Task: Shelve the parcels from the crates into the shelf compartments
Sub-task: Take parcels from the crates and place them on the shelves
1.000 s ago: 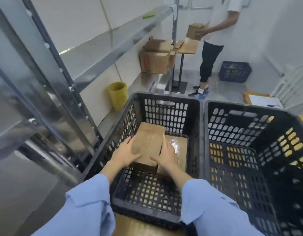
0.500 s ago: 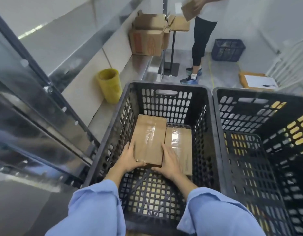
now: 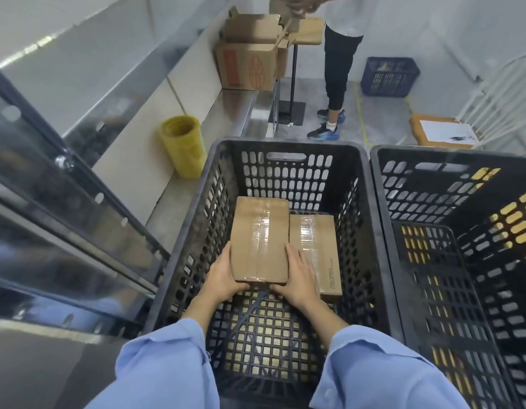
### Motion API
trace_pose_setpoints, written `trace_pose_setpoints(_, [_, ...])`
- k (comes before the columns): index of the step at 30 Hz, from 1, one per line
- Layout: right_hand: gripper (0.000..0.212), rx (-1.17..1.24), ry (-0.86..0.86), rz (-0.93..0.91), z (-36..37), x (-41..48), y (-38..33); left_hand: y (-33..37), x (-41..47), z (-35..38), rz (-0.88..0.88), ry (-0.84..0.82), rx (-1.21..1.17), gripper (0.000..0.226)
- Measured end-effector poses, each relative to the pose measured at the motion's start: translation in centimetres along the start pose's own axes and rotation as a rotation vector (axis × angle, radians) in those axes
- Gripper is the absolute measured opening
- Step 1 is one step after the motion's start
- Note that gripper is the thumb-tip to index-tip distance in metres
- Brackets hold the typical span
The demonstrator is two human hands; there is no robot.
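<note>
Two taped brown cardboard parcels lie inside the black slotted crate in front of me. The left parcel sits higher than the right parcel, which lies flat on the crate floor. My left hand grips the left parcel's near left corner, fingers curled under its edge. My right hand holds its near right corner, partly covering the right parcel. A metal shelf with steel uprights runs along my left.
A second black crate stands to the right, with no parcels visible in it. A yellow roll and an open carton rest on the low shelf ledge. Farther off stand a person, a blue crate and a clipboard.
My hands slid from the top of the left parcel to its near corners and took hold. The camera tilted down toward the crate. The person at the back raised their box.
</note>
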State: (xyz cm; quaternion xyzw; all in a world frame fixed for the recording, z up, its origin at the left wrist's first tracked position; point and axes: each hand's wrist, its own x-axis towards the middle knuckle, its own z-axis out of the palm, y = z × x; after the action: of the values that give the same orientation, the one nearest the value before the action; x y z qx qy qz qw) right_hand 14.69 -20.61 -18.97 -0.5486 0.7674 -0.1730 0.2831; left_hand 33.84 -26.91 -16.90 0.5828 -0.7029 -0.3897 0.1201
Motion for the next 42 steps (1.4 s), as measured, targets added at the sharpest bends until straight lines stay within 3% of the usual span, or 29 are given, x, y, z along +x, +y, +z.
trace_pose_setpoints(5, [0.124,0.086,-0.005,0.013,-0.7,0.4,-0.8,1.2,0.1,-0.5,0.002,0.052,-0.067,0.097])
trace_pose_setpoints(15, [0.134,0.498,-0.024,0.101,-3.5,0.9,-3.4,3.7,0.3,-3.1,-0.039,0.095,-0.115,0.103])
trace_pose_setpoints(24, [0.119,0.503,0.014,0.045,-9.2,-0.5,-5.6,5.9,-0.6,-5.1,-0.039,0.102,-0.174,0.100])
trace_pose_setpoints(33, [0.120,0.484,-0.007,-0.045,-13.3,-3.6,-7.4,9.1,-4.2,-6.5,0.058,0.155,-0.276,0.100])
trace_pose_setpoints(38, [0.131,0.506,0.027,-0.117,-15.4,-5.1,-8.4,11.0,-6.4,-7.2,0.108,0.222,-0.314,0.117])
trace_pose_setpoints(42, [0.116,0.545,0.050,-0.209,-17.9,-6.3,-8.6,12.4,-8.3,-7.4,0.144,0.276,-0.350,0.120])
